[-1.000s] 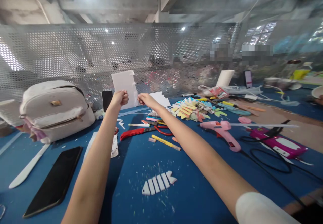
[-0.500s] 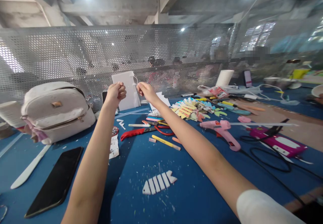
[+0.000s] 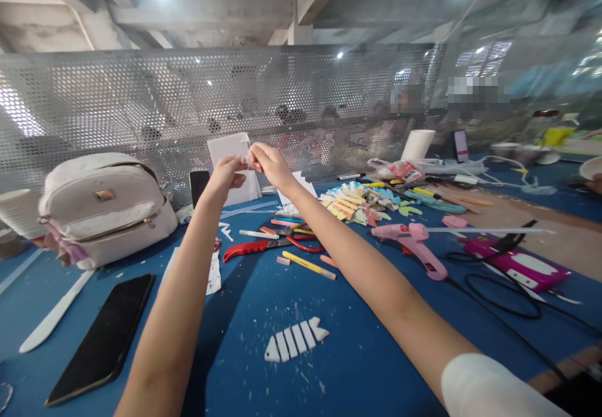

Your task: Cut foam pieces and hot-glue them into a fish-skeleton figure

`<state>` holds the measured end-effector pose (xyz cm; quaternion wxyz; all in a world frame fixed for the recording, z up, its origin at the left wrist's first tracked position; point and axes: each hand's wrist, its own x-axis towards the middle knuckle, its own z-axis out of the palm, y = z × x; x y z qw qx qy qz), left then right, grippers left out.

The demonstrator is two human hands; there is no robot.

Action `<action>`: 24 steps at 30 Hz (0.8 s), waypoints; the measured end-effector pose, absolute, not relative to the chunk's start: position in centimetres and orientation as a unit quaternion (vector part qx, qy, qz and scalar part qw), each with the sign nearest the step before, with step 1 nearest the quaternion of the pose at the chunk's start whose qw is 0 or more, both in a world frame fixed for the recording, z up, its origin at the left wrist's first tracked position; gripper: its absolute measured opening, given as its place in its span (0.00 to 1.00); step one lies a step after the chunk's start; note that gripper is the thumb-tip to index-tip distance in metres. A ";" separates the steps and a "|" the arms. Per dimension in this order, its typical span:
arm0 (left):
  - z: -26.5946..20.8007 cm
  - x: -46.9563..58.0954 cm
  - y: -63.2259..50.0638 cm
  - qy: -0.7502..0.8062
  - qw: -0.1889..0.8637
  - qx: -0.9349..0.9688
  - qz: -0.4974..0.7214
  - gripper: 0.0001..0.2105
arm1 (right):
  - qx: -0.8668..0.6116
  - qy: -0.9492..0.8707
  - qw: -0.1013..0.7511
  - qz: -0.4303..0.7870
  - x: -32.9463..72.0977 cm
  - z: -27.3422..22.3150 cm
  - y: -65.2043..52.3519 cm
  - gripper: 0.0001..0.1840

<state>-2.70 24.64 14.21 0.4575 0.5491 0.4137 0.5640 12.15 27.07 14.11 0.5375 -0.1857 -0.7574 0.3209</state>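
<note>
Both my hands are raised over the far side of the table, close together. My left hand (image 3: pixel 229 174) is pinched, with its fingertips almost meeting the other hand's. My right hand (image 3: pixel 268 161) is closed too. A thin whitish string (image 3: pixel 248 163) shows faintly between the fingertips; its ends are hidden. Behind them leans a white board (image 3: pixel 229 145) against the perforated screen. Nearer on the table lies a white segmented fish (image 3: pixel 296 340), among small scraps. Red-handled scissors (image 3: pixel 251 250) and a yellow marker (image 3: pixel 309 265) lie between my forearms.
A pale backpack (image 3: pixel 106 210), a black phone (image 3: pixel 103 335) and a white plastic knife (image 3: pixel 56 311) are on the left. Coloured paper pieces (image 3: pixel 357 200) are heaped beyond my right forearm. A pink glue gun (image 3: pixel 414 241) with a trailing cord and a magenta device (image 3: pixel 520 265) lie right.
My hands have come closer together in front of the white board. My left hand has turned and moved right; my right hand has shifted slightly left. The fish has not moved.
</note>
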 end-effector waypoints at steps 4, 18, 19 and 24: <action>13.4 -2.3 25.3 0.422 0.476 0.557 0.533 0.15 | -0.200 -0.764 0.533 0.304 12.5 14.2 26.9 0.14; 11.8 -4.6 27.3 0.445 0.450 0.510 0.583 0.16 | -0.424 -0.848 0.085 0.305 15.1 8.8 29.9 0.19; 11.7 -4.6 27.4 0.446 0.447 0.507 0.587 0.16 | -0.433 -0.847 0.034 0.308 15.1 8.2 30.0 0.19; 11.3 -4.8 27.7 0.452 0.429 0.493 0.607 0.16 | -0.451 -0.832 -0.132 0.296 14.4 6.9 30.5 0.19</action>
